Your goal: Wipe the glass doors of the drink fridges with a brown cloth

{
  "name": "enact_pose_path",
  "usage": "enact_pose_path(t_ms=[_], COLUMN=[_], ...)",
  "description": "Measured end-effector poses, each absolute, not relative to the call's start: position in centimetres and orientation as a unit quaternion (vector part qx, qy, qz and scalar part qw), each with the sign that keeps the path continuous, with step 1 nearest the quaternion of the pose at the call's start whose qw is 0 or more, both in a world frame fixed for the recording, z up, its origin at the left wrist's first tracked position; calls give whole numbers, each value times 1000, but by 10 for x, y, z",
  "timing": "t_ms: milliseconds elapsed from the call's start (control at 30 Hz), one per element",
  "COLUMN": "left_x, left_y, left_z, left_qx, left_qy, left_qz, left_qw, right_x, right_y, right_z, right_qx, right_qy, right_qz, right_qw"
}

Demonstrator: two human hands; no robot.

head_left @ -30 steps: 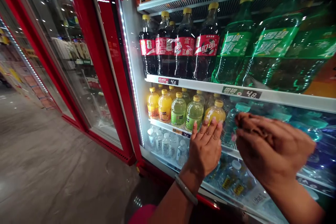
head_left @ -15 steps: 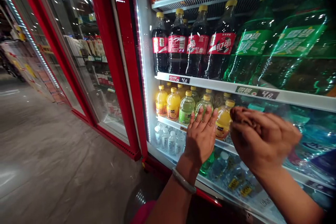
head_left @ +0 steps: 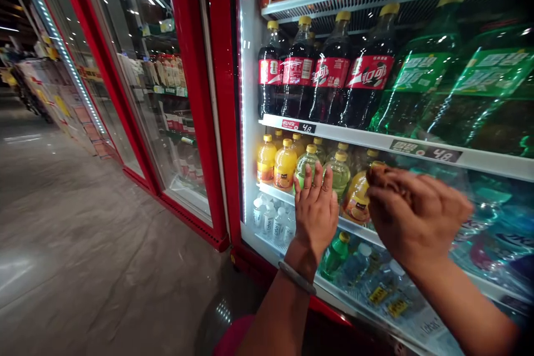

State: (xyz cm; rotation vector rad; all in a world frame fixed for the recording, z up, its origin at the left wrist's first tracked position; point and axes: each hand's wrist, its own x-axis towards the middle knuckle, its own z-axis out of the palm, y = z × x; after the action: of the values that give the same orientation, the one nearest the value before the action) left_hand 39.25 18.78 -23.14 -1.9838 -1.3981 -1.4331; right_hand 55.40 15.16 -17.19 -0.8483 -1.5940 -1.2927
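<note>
My left hand (head_left: 316, 211), a pale bangle (head_left: 297, 278) at its wrist, is open with the fingers stretched upward. It lies in front of two light-green juice bottles (head_left: 337, 174) and covers part of one; whether it touches them I cannot tell. My right hand (head_left: 417, 211) is closed, fingers curled, in front of the orange juice bottle (head_left: 357, 198) at the row's right end. Something brownish shows at its fingertips, too unclear to name. More orange juice bottles (head_left: 285, 164) stand left of my left hand.
Cola bottles (head_left: 329, 75) and large green soda bottles (head_left: 421, 72) fill the shelf above. Small water bottles (head_left: 269, 217) and a green bottle (head_left: 335, 256) stand below. A red-framed glass door (head_left: 214, 94) is at the left, beside the grey floor (head_left: 83, 233).
The view has swung left, so the shelves sit further right. My left hand has shifted left relative to the bottles and now overlaps the left green one. My right hand stays closed.
</note>
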Motion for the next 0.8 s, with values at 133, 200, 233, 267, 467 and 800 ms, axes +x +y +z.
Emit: enact_pose_path(t_ms=[133, 200, 233, 267, 467, 800], left_x=[395, 393, 391, 389, 393, 408], left_y=[190, 190, 189, 188, 174, 177], left_z=[-234, -234, -234, -233, -218, -224], left_qx=[-685, -683, -685, -688, -705, -719], left_qy=[-499, -499, -497, -495, -476, -462], left_qz=[-502, -505, -505, -504, -500, -500], left_qw=[172, 176, 173, 168, 162, 140], right_x=[519, 513, 516, 525, 577, 541], right_y=[163, 160, 158, 154, 144, 145], right_z=[-152, -166, -175, -183, -160, -163], right_qx=[-346, -319, -306, -297, -317, -309], right_qy=[-655, -716, -743, -763, -709, -740], right_qz=[-495, -468, -453, -442, -504, -486], right_qw=[454, 408, 385, 367, 378, 349])
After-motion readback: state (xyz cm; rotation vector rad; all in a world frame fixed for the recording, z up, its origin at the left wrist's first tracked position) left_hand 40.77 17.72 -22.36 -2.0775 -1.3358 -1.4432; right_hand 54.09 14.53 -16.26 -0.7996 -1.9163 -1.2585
